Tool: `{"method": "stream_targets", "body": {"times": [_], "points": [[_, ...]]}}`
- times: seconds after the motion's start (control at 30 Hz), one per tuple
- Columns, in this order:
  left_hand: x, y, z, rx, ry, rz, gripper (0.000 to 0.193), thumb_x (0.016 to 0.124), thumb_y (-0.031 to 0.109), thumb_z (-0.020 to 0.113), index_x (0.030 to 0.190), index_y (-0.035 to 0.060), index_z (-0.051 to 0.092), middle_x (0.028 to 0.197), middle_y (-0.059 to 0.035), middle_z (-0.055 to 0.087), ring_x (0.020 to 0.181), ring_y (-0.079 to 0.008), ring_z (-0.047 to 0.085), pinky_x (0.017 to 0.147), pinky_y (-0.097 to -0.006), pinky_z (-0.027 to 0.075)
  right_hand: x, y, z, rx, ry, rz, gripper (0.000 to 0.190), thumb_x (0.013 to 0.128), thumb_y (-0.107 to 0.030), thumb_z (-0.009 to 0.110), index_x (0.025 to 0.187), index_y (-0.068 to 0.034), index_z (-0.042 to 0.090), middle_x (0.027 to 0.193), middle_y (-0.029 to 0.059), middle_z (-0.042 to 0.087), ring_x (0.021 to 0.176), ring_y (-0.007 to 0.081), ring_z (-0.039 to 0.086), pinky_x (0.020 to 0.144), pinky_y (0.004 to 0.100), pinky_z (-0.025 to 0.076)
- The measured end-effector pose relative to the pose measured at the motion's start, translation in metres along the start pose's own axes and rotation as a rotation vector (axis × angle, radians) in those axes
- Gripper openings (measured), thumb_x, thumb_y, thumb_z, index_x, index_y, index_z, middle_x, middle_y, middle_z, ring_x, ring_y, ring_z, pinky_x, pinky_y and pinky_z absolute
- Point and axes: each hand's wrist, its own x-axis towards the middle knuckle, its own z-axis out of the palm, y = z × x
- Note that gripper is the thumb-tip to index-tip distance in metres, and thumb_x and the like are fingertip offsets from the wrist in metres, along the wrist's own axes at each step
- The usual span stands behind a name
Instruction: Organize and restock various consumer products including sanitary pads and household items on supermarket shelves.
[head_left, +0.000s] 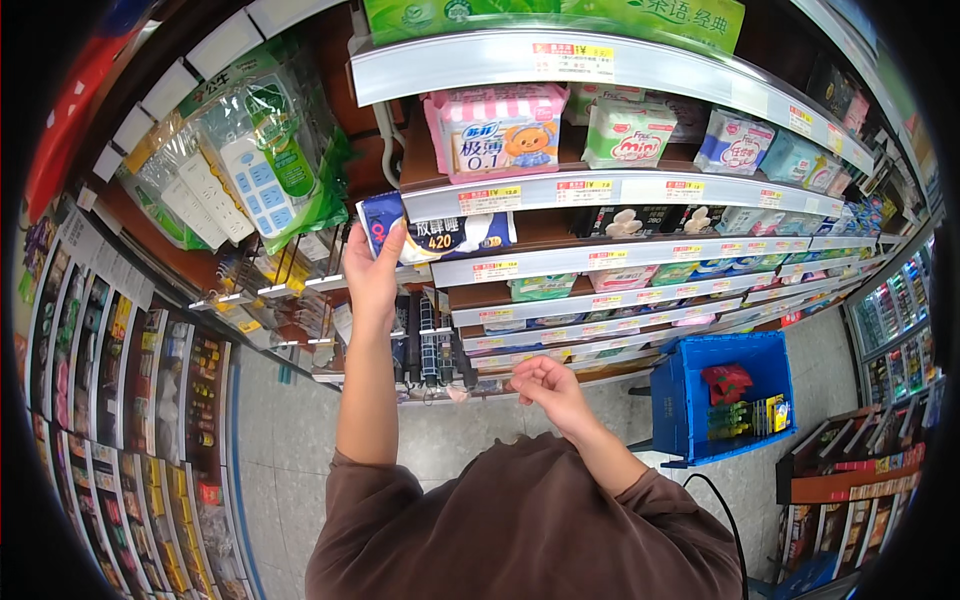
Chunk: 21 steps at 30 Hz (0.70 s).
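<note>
My left hand (377, 259) grips the left end of a dark blue and white pack of sanitary pads (456, 234), thumb in front. The pack lies across the left end of a shelf row, partly sticking out past the shelf. My right hand (547, 386) hangs lower, in front of the bottom shelves, fingers loosely curled, with nothing seen in it. Above the held pack stand a pink pack with a cartoon bear (499, 135) and a green and white pack (628, 133). Black packs (622, 221) stand on the same level to the right.
Price-label rails (562, 191) edge the shelves. Bagged power strips (262, 157) hang at the upper left, above metal hooks. A blue plastic crate (667, 405) with a red packet and yellow-carded goods stands at the right. Stocked shelves (135, 375) line the left; a snack rack (847, 487) stands lower right.
</note>
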Motion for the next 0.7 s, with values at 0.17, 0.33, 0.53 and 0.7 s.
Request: {"method": "stream_targets", "body": {"times": [0.17,0.33,0.53,0.7], "points": [[0.010,-0.038,0.023,0.126,-0.020,0.139,0.042,0.086,0.011,0.073,0.119,0.0015,0.048,0.112,-0.0074,0.061,0.102,-0.0144,0.057,0.093,-0.0300,0.044,0.000,0.001,-0.011,-0.003,0.051,-0.013,0.015,0.091,-0.006,0.064,0.106,-0.004,0.061,0.093,0.0028,0.066,0.078,0.0085,0.060,0.069,0.0241,0.048],[0.013,-0.055,0.021,0.185,-0.229,0.083,0.047,0.080,0.013,0.079,0.116,-0.0053,0.055,0.112,-0.0121,0.065,0.101,-0.0165,0.060,0.091,-0.0305,0.047,-0.009,0.002,-0.025,-0.024,0.109,-0.034,0.014,0.091,-0.007,0.064,0.104,-0.004,0.061,0.092,0.0045,0.068,0.080,0.0092,0.062,0.069,0.0243,0.049],[0.023,-0.049,0.018,0.255,-0.344,0.018,0.046,0.077,0.016,0.081,0.111,-0.0069,0.060,0.107,-0.0121,0.067,0.096,-0.0165,0.062,0.087,-0.0303,0.048,-0.016,0.003,-0.036,-0.034,0.176,-0.011,0.013,0.091,-0.008,0.064,0.104,-0.005,0.061,0.092,0.0052,0.068,0.081,0.0092,0.062,0.069,0.0236,0.049],[0.017,-0.054,0.010,0.389,-0.340,0.108,0.052,0.074,0.015,0.083,0.115,-0.0065,0.058,0.110,-0.0139,0.066,0.101,-0.0182,0.060,0.091,-0.0319,0.046,-0.018,0.000,-0.039,-0.007,0.182,-0.015,0.013,0.091,-0.008,0.064,0.103,-0.005,0.061,0.092,0.0055,0.068,0.080,0.0091,0.062,0.069,0.0235,0.049]]}}
